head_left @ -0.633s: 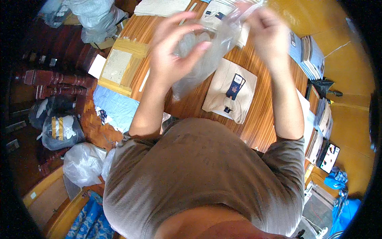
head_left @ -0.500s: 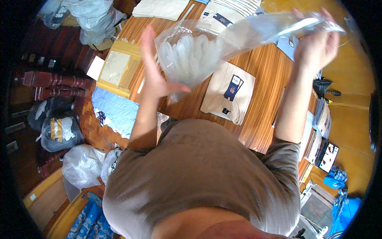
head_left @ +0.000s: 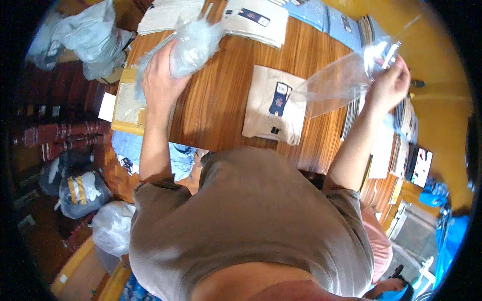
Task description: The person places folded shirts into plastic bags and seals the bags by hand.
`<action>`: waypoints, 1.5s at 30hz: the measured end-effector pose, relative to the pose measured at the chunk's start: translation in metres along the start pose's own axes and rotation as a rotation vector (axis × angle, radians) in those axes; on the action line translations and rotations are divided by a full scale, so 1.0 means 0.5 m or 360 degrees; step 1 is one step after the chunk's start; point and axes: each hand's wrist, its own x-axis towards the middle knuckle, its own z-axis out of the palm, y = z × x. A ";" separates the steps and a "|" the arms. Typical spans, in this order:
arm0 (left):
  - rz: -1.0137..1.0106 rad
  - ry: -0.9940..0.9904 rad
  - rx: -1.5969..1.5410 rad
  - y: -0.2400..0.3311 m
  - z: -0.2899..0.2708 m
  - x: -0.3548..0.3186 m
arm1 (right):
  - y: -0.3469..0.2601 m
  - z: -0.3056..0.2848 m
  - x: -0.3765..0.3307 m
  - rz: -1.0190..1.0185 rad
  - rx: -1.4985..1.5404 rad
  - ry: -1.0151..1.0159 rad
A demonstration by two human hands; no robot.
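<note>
**A:** Left hand — what's logged?

**B:** My left hand [head_left: 159,75], fingers closed on a crumpled clear plastic bag [head_left: 193,40], held just above the wooden table [head_left: 216,100] at its left edge.

**A:** Right hand?

**B:** My right hand [head_left: 389,85], pinched shut on the top corner of a second clear plastic bag [head_left: 341,83]. That bag is stretched out flat in the air and reaches leftward from the hand; its far end hangs over the folded shirt. The hands are well apart, one at each side of the table.

**A:** Items on the table?

**B:** One folded beige shirt [head_left: 273,105] with a dark tag, lying flat between my arms. One stack of folded light garments [head_left: 253,22] at the far edge. One yellow envelope [head_left: 128,108] at the left edge, just beside my left forearm.

**A:** Off the table?

**B:** Grey plastic sacks [head_left: 85,32], upper left. Blue cloth [head_left: 128,148] below the table's left edge.
</note>
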 end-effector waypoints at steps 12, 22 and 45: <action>-0.0136 -0.0882 -0.1710 0.275 0.217 -0.172 | 0.122 -0.025 -0.049 0.0402 0.0123 0.0180; -0.0570 -0.1228 -0.2076 0.204 0.316 0.021 | 0.210 -0.046 -0.223 0.0947 0.0560 -0.1325; -0.0567 -0.0755 -0.0780 0.110 0.560 0.018 | 0.532 0.005 -0.208 0.0801 -0.0633 -0.1283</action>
